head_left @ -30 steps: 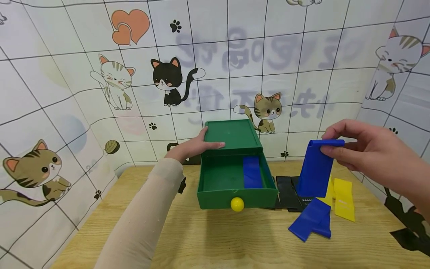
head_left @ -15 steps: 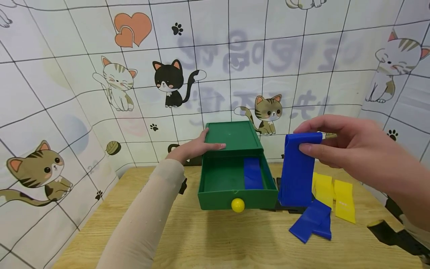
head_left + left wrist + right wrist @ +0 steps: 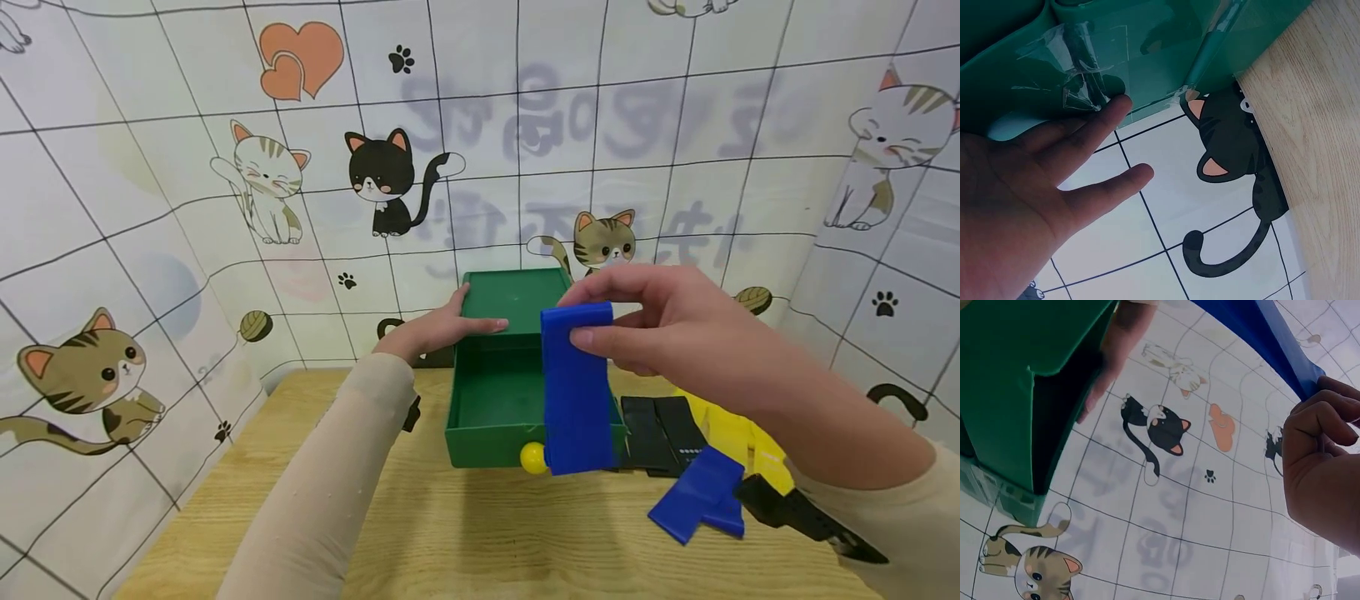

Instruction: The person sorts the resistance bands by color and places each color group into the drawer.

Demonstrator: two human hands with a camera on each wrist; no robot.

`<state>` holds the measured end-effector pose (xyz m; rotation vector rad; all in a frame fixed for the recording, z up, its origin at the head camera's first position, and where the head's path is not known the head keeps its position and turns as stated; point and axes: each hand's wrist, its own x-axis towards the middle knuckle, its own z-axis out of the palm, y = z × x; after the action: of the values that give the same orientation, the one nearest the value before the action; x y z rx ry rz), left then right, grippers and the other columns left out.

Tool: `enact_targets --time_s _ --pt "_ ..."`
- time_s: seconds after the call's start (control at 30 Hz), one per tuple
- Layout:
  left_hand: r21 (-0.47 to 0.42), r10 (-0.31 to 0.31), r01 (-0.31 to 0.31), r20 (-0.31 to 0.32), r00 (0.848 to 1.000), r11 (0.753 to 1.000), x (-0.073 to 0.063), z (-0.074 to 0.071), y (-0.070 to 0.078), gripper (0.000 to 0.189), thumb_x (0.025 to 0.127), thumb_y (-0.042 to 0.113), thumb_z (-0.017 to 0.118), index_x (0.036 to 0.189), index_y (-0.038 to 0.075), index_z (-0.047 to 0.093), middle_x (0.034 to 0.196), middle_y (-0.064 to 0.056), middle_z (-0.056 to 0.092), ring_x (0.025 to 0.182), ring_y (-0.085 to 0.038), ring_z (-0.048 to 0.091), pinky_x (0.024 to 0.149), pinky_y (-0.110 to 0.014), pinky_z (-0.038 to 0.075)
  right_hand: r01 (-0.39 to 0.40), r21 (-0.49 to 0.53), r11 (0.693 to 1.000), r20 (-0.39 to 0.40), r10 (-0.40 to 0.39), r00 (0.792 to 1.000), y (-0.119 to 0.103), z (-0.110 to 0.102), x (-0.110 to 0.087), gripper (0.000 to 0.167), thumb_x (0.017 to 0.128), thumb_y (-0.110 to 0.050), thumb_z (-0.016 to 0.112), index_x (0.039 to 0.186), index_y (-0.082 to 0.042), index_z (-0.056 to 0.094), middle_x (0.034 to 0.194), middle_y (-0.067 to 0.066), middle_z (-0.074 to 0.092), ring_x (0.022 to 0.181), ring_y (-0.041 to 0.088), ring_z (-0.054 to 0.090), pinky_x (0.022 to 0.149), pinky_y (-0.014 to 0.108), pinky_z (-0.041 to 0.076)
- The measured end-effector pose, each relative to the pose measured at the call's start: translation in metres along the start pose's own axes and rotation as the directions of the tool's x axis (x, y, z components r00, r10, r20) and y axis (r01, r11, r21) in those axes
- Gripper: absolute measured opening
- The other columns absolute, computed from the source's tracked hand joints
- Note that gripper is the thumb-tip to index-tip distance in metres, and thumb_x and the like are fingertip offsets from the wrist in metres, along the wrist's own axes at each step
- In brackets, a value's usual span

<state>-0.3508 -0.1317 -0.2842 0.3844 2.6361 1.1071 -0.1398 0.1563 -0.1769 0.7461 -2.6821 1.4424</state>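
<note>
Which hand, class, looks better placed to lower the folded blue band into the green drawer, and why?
The right hand, probably: it pinches the folded blue band, which overlaps the green drawer in the head view; the left hand rests on the green box.

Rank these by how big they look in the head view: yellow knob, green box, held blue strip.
1. The green box
2. The blue strip in the right hand, though nearness may enlarge it
3. The yellow knob

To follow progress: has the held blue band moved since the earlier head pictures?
Yes, leftward: in the head view, the band was right of the drawer; now it overlaps its right side.
</note>
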Motion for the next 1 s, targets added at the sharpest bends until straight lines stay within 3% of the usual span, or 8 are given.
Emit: enact_targets --time_s 0.17,0.27,0.4,0.67,1.0 --pt "-0.023 0.005 -0.005 -0.003 1.000 1.000 0.000 -0.001 0.001 0.125 0.086 0.077 0.070 0.172 0.034 -0.011 0.182 -0.007 0.004 0.167 -0.036 0.014 0.132 -0.065 0.022 -0.038 0.050 0.998 0.068 0.035 0.997 0.003 0.022 0.027 0.029 0.103 -0.027 0.073 0.129 -0.014 0.069 0.126 0.009 0.062 0.063 0.020 0.048 0.059 0.033 0.043" --pt "-0.027 0.013 -0.013 -0.006 1.000 1.000 0.002 -0.002 0.001 0.120 0.090 0.071 0.069 0.172 0.031 -0.011 0.182 -0.008 0.006 0.167 -0.036 0.015 0.133 -0.062 0.022 -0.083 0.035 0.996 0.077 0.080 0.994 0.012 0.032 0.045 0.027 0.104 -0.023 0.071 0.129 -0.011 0.068 0.102 0.009 0.060 0.061 0.019 0.046 0.057 0.032 0.041" --pt "-0.025 0.003 -0.003 -0.005 1.000 1.000 0.004 -0.001 0.000 0.118 0.092 0.069 0.067 0.172 0.032 -0.011 0.182 -0.008 0.007 0.167 -0.036 0.017 0.133 -0.061 0.023 -0.142 0.030 0.989 0.082 0.139 0.987 0.027 0.040 0.066 0.027 0.105 -0.020 0.068 0.129 -0.008 0.066 0.090 0.007 0.053 0.059 0.018 0.043 0.055 0.032 0.037" --pt "-0.012 -0.006 0.006 -0.005 1.000 1.000 0.003 -0.001 -0.001 0.127 0.085 0.080 0.070 0.171 0.035 -0.012 0.182 -0.007 0.004 0.167 -0.036 0.015 0.132 -0.063 0.023 -0.199 -0.019 0.980 0.090 0.200 0.976 0.060 0.047 0.088 0.026 0.105 -0.017 0.068 0.127 -0.004 0.064 0.119 0.014 0.063 0.059 0.016 0.050 0.056 0.030 0.042" --pt "-0.010 0.001 -0.001 0.007 1.000 1.000 0.003 -0.002 -0.001 0.128 0.084 0.080 0.070 0.171 0.036 -0.012 0.182 -0.007 0.003 0.167 -0.034 0.016 0.132 -0.061 0.024 -0.201 -0.108 0.974 0.075 0.210 0.975 0.087 0.054 0.103 0.023 0.104 -0.015 0.070 0.122 -0.002 0.067 0.108 0.013 0.069 0.062 0.016 0.057 0.056 0.030 0.045"
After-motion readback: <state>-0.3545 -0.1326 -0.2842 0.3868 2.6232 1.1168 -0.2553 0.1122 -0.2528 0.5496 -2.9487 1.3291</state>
